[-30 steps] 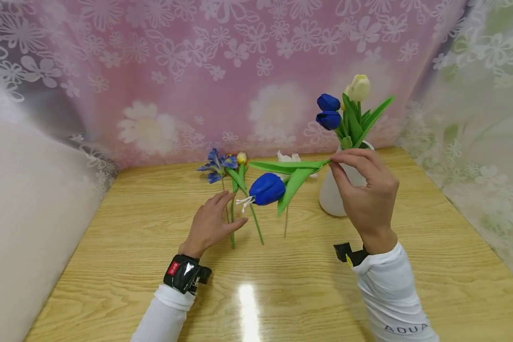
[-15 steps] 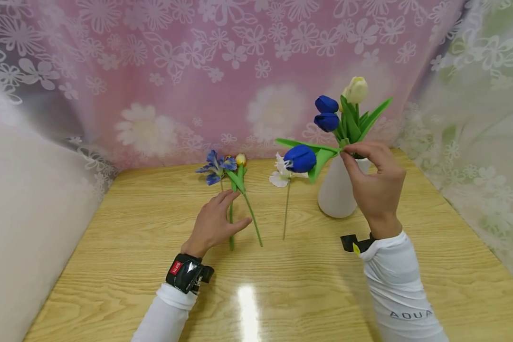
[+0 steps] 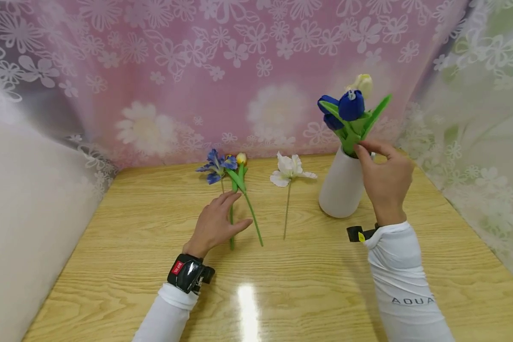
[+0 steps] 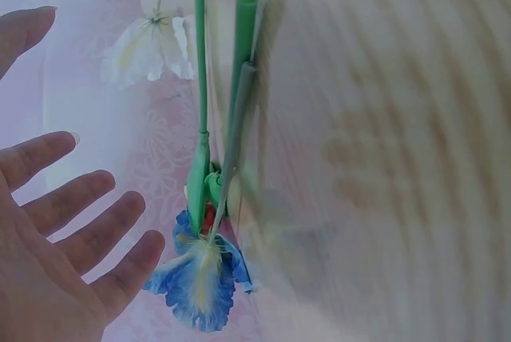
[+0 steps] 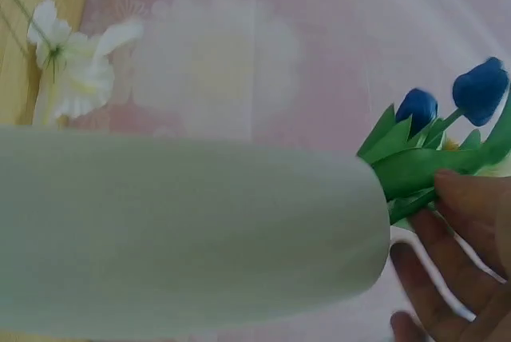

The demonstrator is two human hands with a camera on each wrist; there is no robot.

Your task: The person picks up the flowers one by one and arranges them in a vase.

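Note:
At the mouth of the white vase [image 3: 341,190], my right hand [image 3: 386,183] pinches a blue tulip [image 3: 351,105] low on its green leaves. The bloom stands upright among other blue tulips and a cream tulip [image 3: 365,84] in the vase. In the right wrist view, thumb and fingers meet on the green just outside the rim; the stem's lower end is hidden. My left hand [image 3: 213,223] hovers with spread fingers by a blue iris [image 3: 215,166] and a yellow-white tulip [image 3: 241,159] lying on the table. The left wrist view shows that palm holding nothing, beside their stems [image 4: 201,54].
A white iris [image 3: 288,170] lies between the left-hand flowers and the vase. Behind the wooden table [image 3: 154,294] hangs a pink floral cloth [image 3: 196,71]. A pale floral cloth [image 3: 487,156] borders the right side.
My right hand has moved right, and the blue tulip has swung from lying sideways to upright at the vase mouth. The vase now leans slightly. My left hand has barely shifted.

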